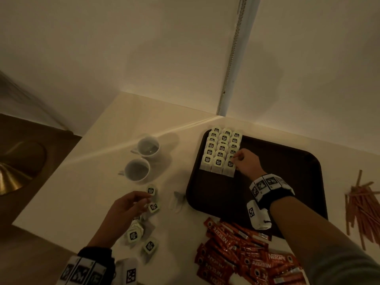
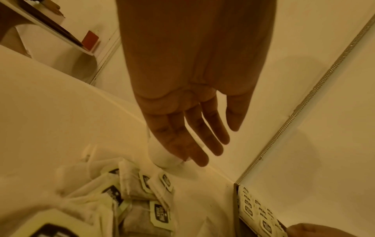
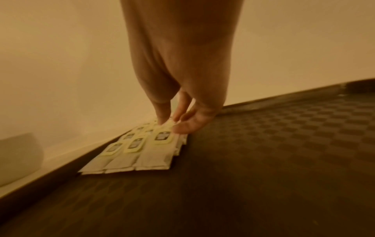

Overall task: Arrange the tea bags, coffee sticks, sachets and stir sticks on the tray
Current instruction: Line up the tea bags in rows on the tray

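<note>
A dark tray (image 1: 277, 165) lies on the pale counter, with tea bags (image 1: 221, 152) laid in three overlapping columns in its far left corner. My right hand (image 1: 236, 158) is at the near end of the right column, thumb and fingers pinching the top of a tea bag (image 3: 162, 137) there. My left hand (image 1: 145, 199) hovers over loose tea bags (image 1: 134, 233) on the counter left of the tray. In the left wrist view its fingers (image 2: 202, 154) are straight and hold nothing. Red coffee sticks (image 1: 236, 254) lie heaped in front of the tray. Brown stir sticks (image 1: 359, 206) lie to its right.
Two white cups (image 1: 148, 146) (image 1: 137, 169) stand on the counter left of the tray, beyond the loose tea bags. A wall corner rises just behind the tray. The counter's left edge drops off beside a brass-coloured object (image 1: 12, 177).
</note>
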Demonstrator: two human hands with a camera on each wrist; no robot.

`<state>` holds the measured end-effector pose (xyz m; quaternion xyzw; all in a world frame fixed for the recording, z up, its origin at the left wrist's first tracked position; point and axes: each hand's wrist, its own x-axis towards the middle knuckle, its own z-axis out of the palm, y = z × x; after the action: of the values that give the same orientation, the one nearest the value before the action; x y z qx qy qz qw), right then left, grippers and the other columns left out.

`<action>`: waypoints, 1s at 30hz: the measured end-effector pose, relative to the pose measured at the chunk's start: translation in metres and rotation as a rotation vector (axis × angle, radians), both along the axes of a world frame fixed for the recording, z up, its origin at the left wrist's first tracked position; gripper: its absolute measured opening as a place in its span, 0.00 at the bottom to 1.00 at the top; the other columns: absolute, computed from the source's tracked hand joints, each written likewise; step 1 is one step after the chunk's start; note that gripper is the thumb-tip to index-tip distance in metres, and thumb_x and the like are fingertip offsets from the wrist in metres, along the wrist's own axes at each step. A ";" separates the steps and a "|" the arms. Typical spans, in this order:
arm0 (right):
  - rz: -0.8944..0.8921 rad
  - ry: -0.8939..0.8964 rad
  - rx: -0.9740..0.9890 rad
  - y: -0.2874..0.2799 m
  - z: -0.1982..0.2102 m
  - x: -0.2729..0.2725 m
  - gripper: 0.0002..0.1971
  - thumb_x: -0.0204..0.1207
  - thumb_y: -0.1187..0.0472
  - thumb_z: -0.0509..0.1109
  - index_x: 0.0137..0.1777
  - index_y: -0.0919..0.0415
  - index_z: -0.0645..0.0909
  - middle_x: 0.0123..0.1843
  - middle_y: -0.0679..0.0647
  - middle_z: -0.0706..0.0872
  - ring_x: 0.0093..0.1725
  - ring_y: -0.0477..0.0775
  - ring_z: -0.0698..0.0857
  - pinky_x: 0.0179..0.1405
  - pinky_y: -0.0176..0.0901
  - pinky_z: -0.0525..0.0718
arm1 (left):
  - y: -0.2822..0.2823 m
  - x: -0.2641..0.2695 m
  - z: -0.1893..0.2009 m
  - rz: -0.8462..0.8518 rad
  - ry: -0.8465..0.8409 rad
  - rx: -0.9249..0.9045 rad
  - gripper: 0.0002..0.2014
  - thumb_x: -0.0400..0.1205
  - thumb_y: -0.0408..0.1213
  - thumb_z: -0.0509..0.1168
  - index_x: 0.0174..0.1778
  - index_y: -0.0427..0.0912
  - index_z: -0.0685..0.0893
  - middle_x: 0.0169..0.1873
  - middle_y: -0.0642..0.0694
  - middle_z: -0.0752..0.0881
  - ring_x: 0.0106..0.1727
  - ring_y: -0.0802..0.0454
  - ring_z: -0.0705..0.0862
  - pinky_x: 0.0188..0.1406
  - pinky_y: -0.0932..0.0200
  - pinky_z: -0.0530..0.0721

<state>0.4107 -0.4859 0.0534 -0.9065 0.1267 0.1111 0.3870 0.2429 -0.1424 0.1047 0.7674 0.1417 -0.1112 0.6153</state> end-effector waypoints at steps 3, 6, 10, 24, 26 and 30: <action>0.154 -0.202 -0.066 0.022 0.011 -0.011 0.09 0.74 0.59 0.73 0.50 0.63 0.80 0.46 0.56 0.79 0.45 0.52 0.77 0.44 0.41 0.73 | 0.004 0.003 -0.006 0.001 -0.048 0.222 0.07 0.80 0.27 0.67 0.44 0.43 0.87 0.35 0.54 0.89 0.33 0.59 0.85 0.31 0.72 0.80; 0.573 -0.271 -0.105 0.065 0.018 -0.033 0.08 0.74 0.57 0.73 0.50 0.58 0.83 0.46 0.53 0.81 0.48 0.52 0.78 0.48 0.43 0.72 | 0.009 0.008 -0.012 0.019 -0.070 0.376 0.04 0.79 0.31 0.70 0.44 0.44 0.87 0.38 0.52 0.89 0.35 0.56 0.85 0.30 0.74 0.78; 1.075 -0.203 -0.261 0.122 0.019 -0.063 0.15 0.74 0.54 0.70 0.60 0.50 0.81 0.60 0.49 0.81 0.61 0.53 0.72 0.58 0.52 0.72 | 0.015 0.014 -0.024 -0.026 -0.034 0.464 0.03 0.79 0.33 0.71 0.44 0.47 0.87 0.41 0.50 0.88 0.37 0.55 0.84 0.30 0.76 0.75; 1.357 -0.272 -0.772 0.165 0.016 -0.090 0.12 0.81 0.59 0.56 0.60 0.58 0.77 0.62 0.57 0.77 0.65 0.62 0.69 0.61 0.58 0.66 | 0.026 -0.021 -0.049 -0.455 0.383 0.958 0.30 0.69 0.42 0.78 0.66 0.47 0.76 0.61 0.44 0.78 0.63 0.44 0.79 0.59 0.52 0.79; 1.307 -0.267 -0.665 0.160 0.018 -0.087 0.09 0.79 0.56 0.61 0.54 0.56 0.78 0.58 0.54 0.77 0.62 0.59 0.69 0.58 0.54 0.66 | 0.023 -0.026 -0.051 -0.428 0.340 0.981 0.26 0.71 0.41 0.76 0.63 0.46 0.75 0.58 0.44 0.78 0.60 0.43 0.79 0.53 0.52 0.79; 1.096 -0.169 -0.118 0.150 0.023 -0.086 0.06 0.74 0.58 0.68 0.40 0.56 0.74 0.42 0.49 0.77 0.45 0.51 0.73 0.48 0.49 0.72 | 0.020 -0.036 -0.054 -0.347 0.207 0.974 0.23 0.73 0.38 0.74 0.60 0.46 0.72 0.54 0.46 0.76 0.53 0.43 0.81 0.44 0.50 0.80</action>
<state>0.3247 -0.3363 0.0767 -0.8656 -0.3888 0.2159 0.2299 0.2067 -0.1224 0.0507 0.9616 0.1081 -0.2080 0.1429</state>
